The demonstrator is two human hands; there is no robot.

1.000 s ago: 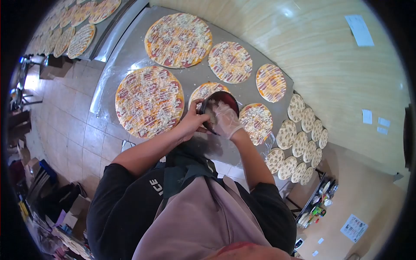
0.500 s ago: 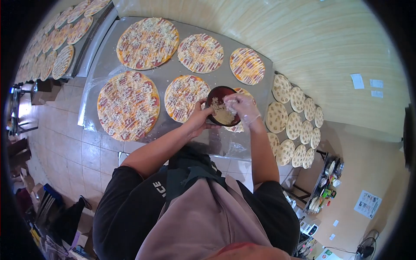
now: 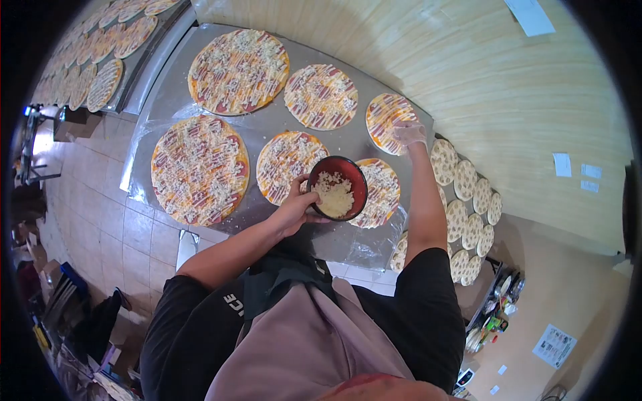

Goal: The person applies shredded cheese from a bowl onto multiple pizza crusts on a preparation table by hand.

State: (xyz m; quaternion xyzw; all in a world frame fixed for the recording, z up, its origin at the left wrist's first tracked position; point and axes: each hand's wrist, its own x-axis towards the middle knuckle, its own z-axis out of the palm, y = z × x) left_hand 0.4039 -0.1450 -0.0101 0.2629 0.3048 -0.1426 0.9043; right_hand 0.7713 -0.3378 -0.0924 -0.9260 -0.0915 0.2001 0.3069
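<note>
My left hand [image 3: 298,208] grips the rim and side of a bowl [image 3: 361,189], dark outside and red inside, with pale grated cheese [image 3: 334,194] in it. The bowl is held above the table, partly covering two pizzas behind it. My right hand [image 3: 409,132], in a clear plastic glove, is over the far-right pizza [image 3: 384,119], its fingers bunched and pointing down; the cheese in them is mostly hidden. That pizza carries red and white sauce stripes and little visible crumbled cheese. Next to the bowl, the near-right pizza [image 3: 382,194] has cheese crumbs scattered on it.
More topped pizzas, two of them large [image 3: 199,170], lie on the plastic-covered metal table [image 3: 261,123]. Several spotted round bases [image 3: 456,220] cover a surface at the right. Another table of pizzas [image 3: 103,83] stands at upper left. A pale wall [image 3: 495,87] borders the far side.
My right hand has left the bowl and moved up and right to the far-right pizza. The bowl has shifted slightly nearer and its contents now show more. My head view has shifted a little.
</note>
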